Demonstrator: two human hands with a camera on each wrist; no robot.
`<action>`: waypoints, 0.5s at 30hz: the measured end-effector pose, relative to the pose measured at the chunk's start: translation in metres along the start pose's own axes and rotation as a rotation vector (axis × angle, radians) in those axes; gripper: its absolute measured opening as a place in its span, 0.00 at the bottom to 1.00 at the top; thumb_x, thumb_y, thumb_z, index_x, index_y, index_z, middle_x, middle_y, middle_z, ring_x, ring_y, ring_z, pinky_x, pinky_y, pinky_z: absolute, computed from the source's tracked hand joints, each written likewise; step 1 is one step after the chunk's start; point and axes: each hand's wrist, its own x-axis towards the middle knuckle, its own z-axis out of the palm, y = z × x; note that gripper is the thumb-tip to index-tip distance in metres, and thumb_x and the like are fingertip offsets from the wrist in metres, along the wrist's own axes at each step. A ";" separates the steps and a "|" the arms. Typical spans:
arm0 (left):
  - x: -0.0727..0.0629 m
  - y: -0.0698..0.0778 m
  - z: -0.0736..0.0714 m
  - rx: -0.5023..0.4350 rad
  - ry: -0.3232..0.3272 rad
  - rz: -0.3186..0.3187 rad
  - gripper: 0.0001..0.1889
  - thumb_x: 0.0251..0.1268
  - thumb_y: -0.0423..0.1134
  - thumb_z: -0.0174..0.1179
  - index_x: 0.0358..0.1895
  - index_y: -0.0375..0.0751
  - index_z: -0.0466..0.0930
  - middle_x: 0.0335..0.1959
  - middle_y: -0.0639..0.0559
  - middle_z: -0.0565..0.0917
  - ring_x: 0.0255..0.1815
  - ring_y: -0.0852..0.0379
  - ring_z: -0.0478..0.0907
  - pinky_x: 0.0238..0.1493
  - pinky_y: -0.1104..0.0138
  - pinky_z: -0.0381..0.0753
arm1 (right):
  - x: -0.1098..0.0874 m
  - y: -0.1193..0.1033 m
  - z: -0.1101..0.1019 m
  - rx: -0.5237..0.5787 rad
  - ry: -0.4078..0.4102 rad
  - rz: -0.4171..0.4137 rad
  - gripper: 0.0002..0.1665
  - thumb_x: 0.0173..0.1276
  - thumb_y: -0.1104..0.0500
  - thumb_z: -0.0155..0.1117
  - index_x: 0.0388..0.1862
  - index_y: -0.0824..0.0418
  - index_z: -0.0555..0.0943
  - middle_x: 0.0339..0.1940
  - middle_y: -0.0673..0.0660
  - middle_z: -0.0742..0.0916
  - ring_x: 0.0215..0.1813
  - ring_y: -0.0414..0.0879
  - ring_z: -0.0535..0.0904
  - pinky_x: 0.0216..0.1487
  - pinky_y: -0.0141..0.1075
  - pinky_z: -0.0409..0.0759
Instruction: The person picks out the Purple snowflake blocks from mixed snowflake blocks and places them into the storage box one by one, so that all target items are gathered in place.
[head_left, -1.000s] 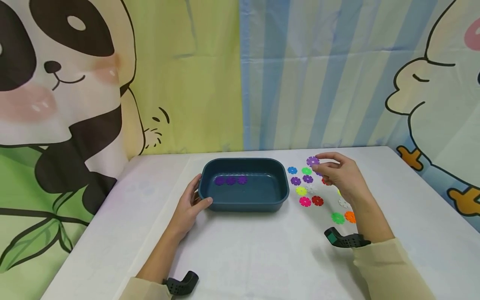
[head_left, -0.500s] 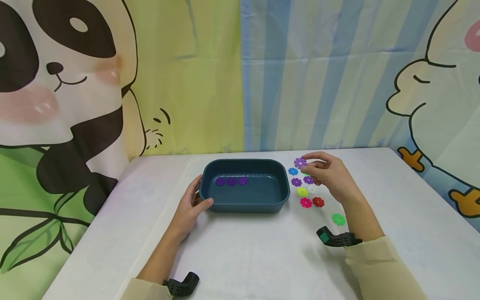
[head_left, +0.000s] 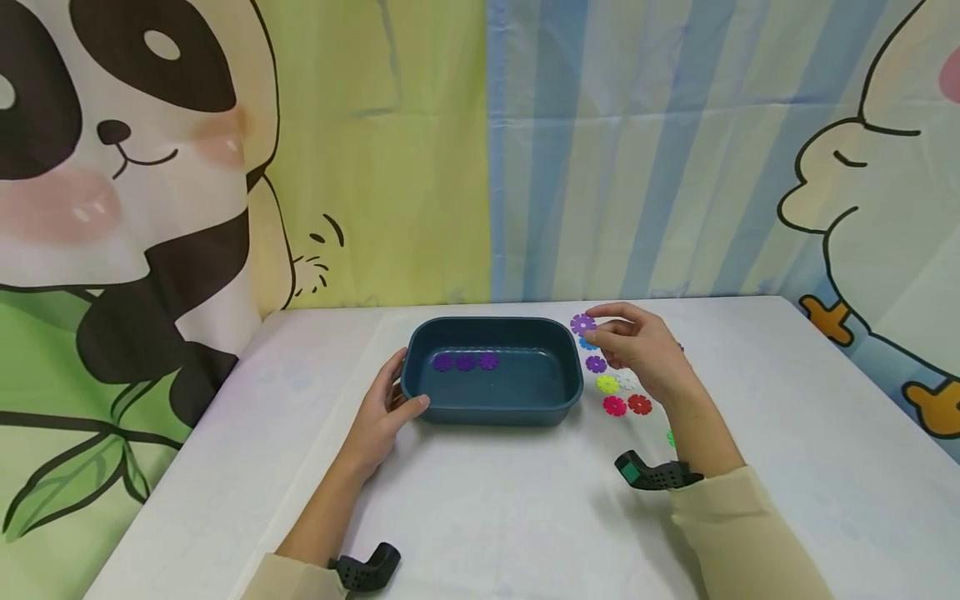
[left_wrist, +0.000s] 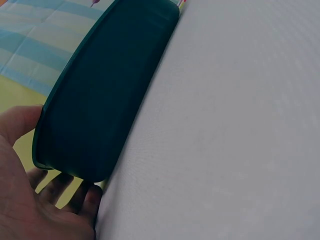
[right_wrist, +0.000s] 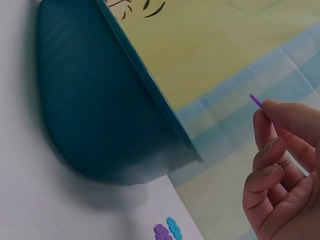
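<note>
Purple disc [head_left: 581,324] near blue disc [right_wrist: 174,228], tub [head_left: 487,416]

Panda bkdrp [head_left: 202,242], blue-striped curtain [head_left: 637,150], wht tbl [head_left: 510,508].

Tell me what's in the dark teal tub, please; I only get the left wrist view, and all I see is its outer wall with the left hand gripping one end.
Observer: Three purple flower-shaped discs lie in a row inside the dark teal tub.
Operator: And what is the right hand doing?
Observer: It pinches another purple flower-shaped disc by its edge.
Operator: Does that one show over the tub?
Observer: No, in the head view it shows just outside the tub's right back corner.
</note>
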 end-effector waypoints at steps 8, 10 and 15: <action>0.000 -0.001 -0.001 0.009 0.001 -0.007 0.42 0.71 0.36 0.60 0.84 0.47 0.50 0.83 0.42 0.58 0.81 0.41 0.61 0.79 0.47 0.59 | 0.008 0.001 0.013 0.045 0.000 0.026 0.32 0.68 0.48 0.74 0.68 0.55 0.76 0.38 0.47 0.88 0.36 0.46 0.80 0.44 0.37 0.84; 0.000 -0.002 -0.001 0.010 0.001 -0.010 0.42 0.71 0.36 0.61 0.84 0.47 0.49 0.83 0.42 0.58 0.81 0.42 0.62 0.79 0.47 0.59 | 0.010 0.000 0.016 0.051 0.000 0.035 0.32 0.68 0.48 0.74 0.68 0.54 0.76 0.38 0.47 0.88 0.38 0.47 0.81 0.46 0.39 0.85; 0.001 -0.002 0.000 0.014 0.005 -0.012 0.42 0.71 0.35 0.61 0.84 0.49 0.49 0.84 0.45 0.58 0.82 0.43 0.60 0.79 0.46 0.59 | 0.014 0.001 0.024 0.088 -0.011 0.049 0.30 0.69 0.50 0.73 0.67 0.53 0.77 0.38 0.47 0.87 0.40 0.50 0.80 0.45 0.38 0.85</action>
